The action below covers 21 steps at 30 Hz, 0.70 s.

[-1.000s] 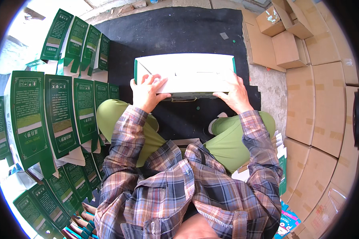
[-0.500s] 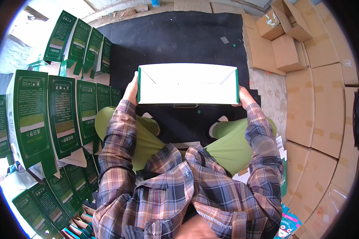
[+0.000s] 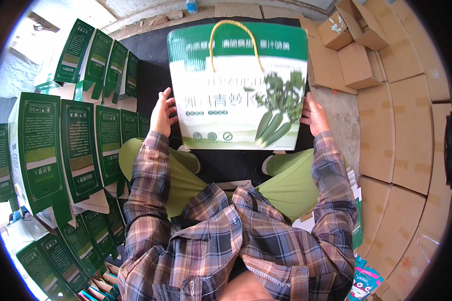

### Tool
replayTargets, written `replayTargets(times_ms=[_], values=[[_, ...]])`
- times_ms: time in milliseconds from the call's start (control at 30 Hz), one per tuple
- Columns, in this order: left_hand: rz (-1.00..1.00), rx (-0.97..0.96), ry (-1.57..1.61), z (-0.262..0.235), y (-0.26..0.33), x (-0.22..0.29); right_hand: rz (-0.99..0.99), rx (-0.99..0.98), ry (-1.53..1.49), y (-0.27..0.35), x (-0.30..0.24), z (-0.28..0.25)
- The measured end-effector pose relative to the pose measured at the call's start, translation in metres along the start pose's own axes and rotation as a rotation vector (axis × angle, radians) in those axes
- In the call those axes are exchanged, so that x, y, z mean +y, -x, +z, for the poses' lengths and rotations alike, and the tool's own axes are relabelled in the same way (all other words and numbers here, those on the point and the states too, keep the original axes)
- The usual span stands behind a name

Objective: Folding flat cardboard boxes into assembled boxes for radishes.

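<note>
Facing the wearer with its broad printed side, a white-and-green cardboard gift box (image 3: pixel 238 88) is between the two hands, over the far part of the black floor mat (image 3: pixel 154 70); whether its base rests on the mat cannot be told. A looped, yellow twisted-rope handle (image 3: pixel 234 21) rises against its green top band, and printed long green vegetables (image 3: pixel 271 128) fill the right side of the panel.

The bare left hand (image 3: pixel 164 113) is open at the box's left edge, fingers loosely curved and parted, not clasped on it. The bare right hand (image 3: pixel 313 114) is cupped at the right edge; whether its fingers grip the box cannot be told. Both forearms wear the sleeves of a multicoloured plaid shirt (image 3: pixel 196 251), and the knees, in light-green cloth trousers (image 3: pixel 286 185), spread to left and right on the near side of the box.

Along the left stand rows of tall dark-green printed cardboard cartons (image 3: pixel 40 150), some with loose flaps. Large plain brown corrugated boxes (image 3: pixel 407 135) line the right, with smaller open brown boxes (image 3: pixel 356 65) at the far right, beyond a strip of grey concrete floor (image 3: pixel 344 120).
</note>
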State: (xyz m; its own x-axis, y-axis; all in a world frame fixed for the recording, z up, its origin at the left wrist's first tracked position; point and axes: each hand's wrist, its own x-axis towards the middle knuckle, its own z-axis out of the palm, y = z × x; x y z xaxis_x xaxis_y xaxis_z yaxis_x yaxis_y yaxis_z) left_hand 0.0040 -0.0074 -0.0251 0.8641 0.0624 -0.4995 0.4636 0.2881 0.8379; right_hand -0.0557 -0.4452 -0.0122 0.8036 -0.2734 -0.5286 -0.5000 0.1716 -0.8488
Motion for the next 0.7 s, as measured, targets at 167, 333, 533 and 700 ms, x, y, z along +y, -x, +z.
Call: replayTargets(times_ms=[167,333,533,700], values=[[-0.204,-0.102,-0.262,-0.005,-0.004,-0.014,0.144,-0.16,0.211,-0.002,0.017,-0.003],[-0.193,-0.186,-0.238,-0.026,-0.01,-0.022,0.146,-0.207,0.174,-0.003,0.028,-0.003],[-0.307,-0.089,-0.5,-0.019,-0.01,-0.029,0.206,-0.196,0.592,-0.002,0.036,-0.003],[-0.179,-0.03,-0.454,-0.001,-0.007,-0.015,0.162,-0.073,0.526,-0.002,0.021,0.003]])
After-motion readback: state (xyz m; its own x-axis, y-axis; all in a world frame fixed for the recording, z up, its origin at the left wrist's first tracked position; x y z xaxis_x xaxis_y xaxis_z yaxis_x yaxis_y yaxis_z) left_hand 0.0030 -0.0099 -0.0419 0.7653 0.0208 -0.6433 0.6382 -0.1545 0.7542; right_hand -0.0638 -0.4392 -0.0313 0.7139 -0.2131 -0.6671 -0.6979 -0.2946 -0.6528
